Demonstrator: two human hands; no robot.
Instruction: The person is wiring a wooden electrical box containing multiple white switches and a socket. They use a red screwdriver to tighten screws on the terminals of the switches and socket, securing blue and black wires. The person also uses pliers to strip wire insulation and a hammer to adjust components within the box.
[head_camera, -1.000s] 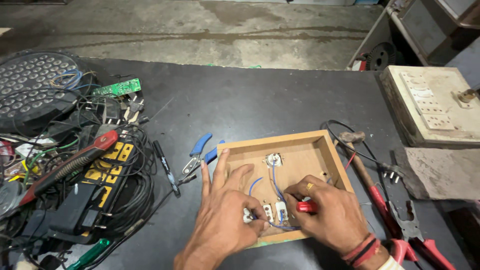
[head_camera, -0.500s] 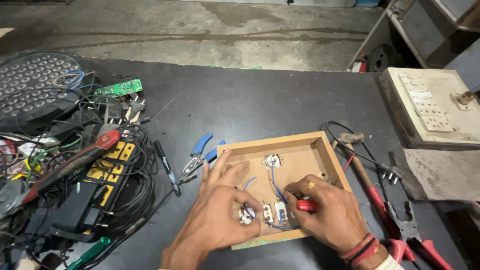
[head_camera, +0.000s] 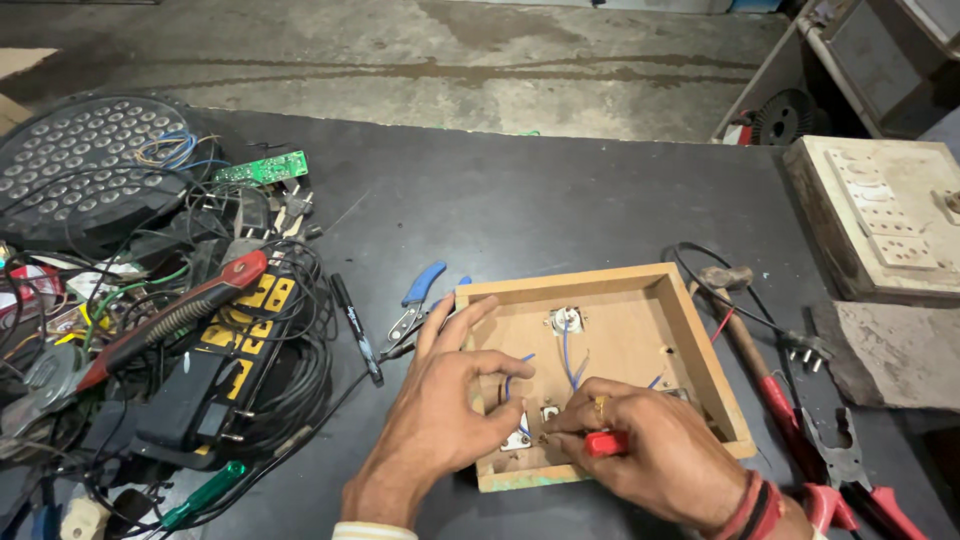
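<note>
Inside the wooden box (head_camera: 640, 330), the right hand (head_camera: 655, 450) grips a red screwdriver (head_camera: 606, 443), the left hand (head_camera: 455, 410) pinches a fitting (head_camera: 518, 438) near the box's front edge, pliers (head_camera: 415, 305) just left.

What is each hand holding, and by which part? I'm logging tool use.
The right hand holds a red-handled tool, probably a screwdriver, by its handle. The left hand pinches a small fitting inside the wooden box; where exactly cannot be told.
</note>
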